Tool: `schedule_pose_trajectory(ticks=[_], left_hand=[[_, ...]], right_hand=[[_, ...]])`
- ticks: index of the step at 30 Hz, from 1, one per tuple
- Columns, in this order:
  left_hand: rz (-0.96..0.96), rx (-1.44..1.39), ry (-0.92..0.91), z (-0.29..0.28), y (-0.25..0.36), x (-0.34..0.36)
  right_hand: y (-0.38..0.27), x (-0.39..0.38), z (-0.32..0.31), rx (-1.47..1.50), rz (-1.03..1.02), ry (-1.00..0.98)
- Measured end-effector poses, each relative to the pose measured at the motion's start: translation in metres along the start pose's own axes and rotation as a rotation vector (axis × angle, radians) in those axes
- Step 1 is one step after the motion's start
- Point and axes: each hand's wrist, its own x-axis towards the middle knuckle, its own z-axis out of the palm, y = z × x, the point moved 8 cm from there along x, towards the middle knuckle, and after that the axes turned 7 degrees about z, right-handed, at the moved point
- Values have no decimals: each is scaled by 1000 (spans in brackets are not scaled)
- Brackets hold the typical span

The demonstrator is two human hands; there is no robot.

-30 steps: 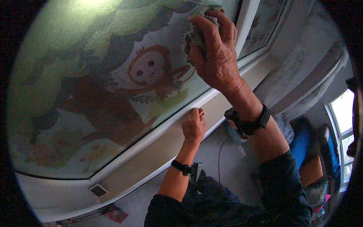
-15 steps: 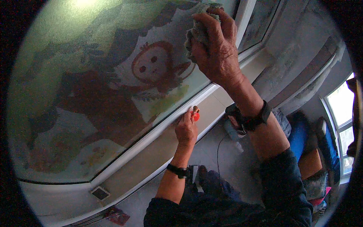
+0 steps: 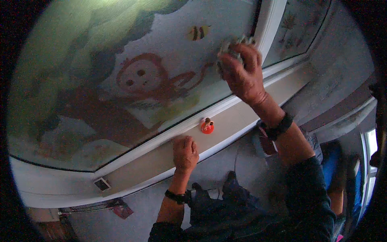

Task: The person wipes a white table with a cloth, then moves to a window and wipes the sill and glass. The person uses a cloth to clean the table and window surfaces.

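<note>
Right hand (image 3: 243,74): fingers curled tight around a crumpled grey cloth (image 3: 230,45), pressing it on the painted window pane (image 3: 161,60) beside the white frame post (image 3: 269,24) | Left hand (image 3: 185,152): fingers folded under, knuckles resting on the white sill (image 3: 133,171), holding nothing visible | Small orange-based figurine (image 3: 207,126): upright on sill, just right of left hand, not touching.

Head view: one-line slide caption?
Right hand presses a cloth to the painted window; left hand rests on the sill near a small red figurine.
</note>
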Motion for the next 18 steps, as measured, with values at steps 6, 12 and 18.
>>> schedule_pose_trajectory(ticks=[6, 12, 18], left_hand=[[-37, 50, -1, -19, 15, 20], [-75, -36, -69, -17, 10, 18], [-25, -2, -39, -13, 6, 16]], right_hand=[[15, -70, 17, 14, -56, -333], [7, -135, 30, 43, -53, -593], [23, -130, 35, 346, 115, -835]])
